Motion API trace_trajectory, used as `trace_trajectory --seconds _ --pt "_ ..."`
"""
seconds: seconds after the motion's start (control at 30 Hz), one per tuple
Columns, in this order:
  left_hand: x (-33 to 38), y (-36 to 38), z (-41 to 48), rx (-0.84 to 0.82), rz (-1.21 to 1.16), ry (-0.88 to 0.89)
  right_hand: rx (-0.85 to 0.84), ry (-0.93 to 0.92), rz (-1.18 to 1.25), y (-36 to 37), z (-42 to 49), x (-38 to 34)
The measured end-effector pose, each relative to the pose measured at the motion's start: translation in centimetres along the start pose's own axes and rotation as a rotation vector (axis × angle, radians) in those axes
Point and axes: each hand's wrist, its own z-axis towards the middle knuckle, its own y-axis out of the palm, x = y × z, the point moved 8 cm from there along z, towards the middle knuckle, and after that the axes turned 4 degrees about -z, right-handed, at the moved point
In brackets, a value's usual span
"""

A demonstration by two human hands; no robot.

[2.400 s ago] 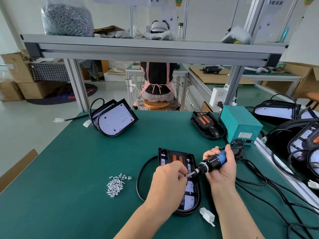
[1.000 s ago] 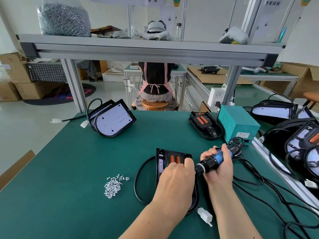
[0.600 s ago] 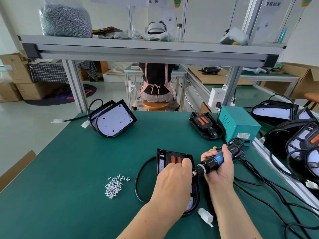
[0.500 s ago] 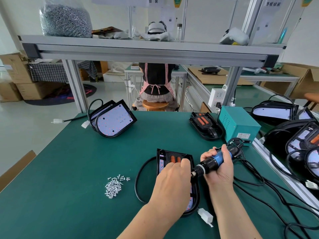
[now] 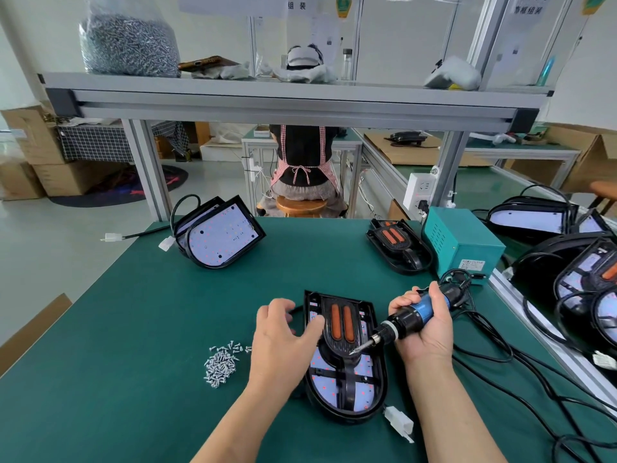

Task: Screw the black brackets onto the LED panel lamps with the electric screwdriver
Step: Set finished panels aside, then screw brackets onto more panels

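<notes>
An LED panel lamp [image 5: 344,389] lies face up on the green bench in front of me, with a black bracket [image 5: 340,325] carrying two orange strips on top of it. My right hand [image 5: 424,329] grips the blue and black electric screwdriver [image 5: 410,317]; its bit tip touches the bracket's right lower edge. My left hand [image 5: 283,339] hovers at the lamp's left side, fingers spread, thumb resting on the lamp's left rim. A small pile of screws [image 5: 222,362] lies left of my left hand.
Another lamp [image 5: 220,240] leans at the back left, and a lamp with a bracket [image 5: 397,247] lies at the back right beside a teal power box [image 5: 464,245]. More lamps [image 5: 581,275] are stacked on the right. Black cables [image 5: 521,372] trail over the bench's right side.
My left hand has lifted off the bracket and moved left, uncovering it. The screwdriver tip now rests on the bracket's right lower edge.
</notes>
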Motion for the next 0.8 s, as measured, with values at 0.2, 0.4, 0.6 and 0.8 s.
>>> trace_trajectory --seconds 0.2,0.4,0.6,0.8 --pt "-2.0 2.6 -0.2 -0.286 -0.219 -0.192 -0.004 -0.008 -0.011 0.0 0.1 -0.1" --pt "-1.1 3.3 -0.2 -0.374 -0.296 -0.144 -0.006 -0.01 -0.024 0.0 -0.1 -0.1" --pt "-1.4 3.5 -0.2 -0.363 -0.33 -0.137 0.02 -0.022 -0.049 0.2 -0.7 -0.2" --pt "-1.4 3.7 -0.1 -0.384 -0.327 -0.106 0.042 -0.011 -0.034 0.7 -1.3 -0.5"
